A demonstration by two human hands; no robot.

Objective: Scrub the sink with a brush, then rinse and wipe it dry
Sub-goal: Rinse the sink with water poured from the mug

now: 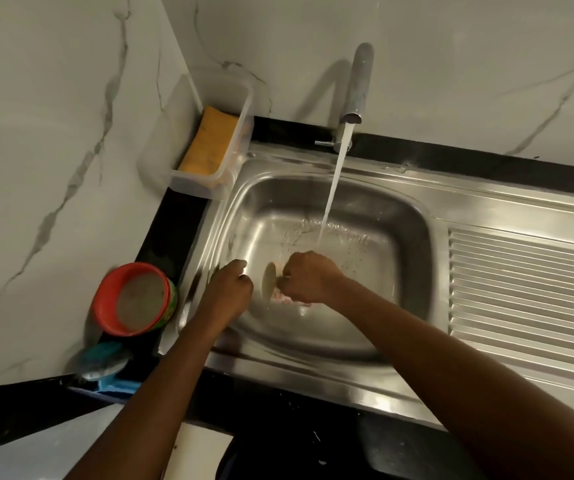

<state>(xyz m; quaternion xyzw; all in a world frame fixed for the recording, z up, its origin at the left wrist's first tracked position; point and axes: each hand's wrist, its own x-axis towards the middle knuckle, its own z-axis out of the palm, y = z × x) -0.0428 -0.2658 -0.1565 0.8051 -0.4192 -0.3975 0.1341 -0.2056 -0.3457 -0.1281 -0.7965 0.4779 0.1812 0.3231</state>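
Working low in the centre of the frame, we clench our right hand (308, 277) in a grip on the pinkish brush (290, 298) against the sink (413, 216) floor, beneath the tap's stream (332, 188) so loosened dirt washes off, left hand (230, 289) loosely curled, empty.

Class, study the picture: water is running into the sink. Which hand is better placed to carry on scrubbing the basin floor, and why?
The right hand. It is closed on the brush, down on the sink floor near the stream of water. The left hand is loosely curled at the basin's left side, gripping nothing visible.
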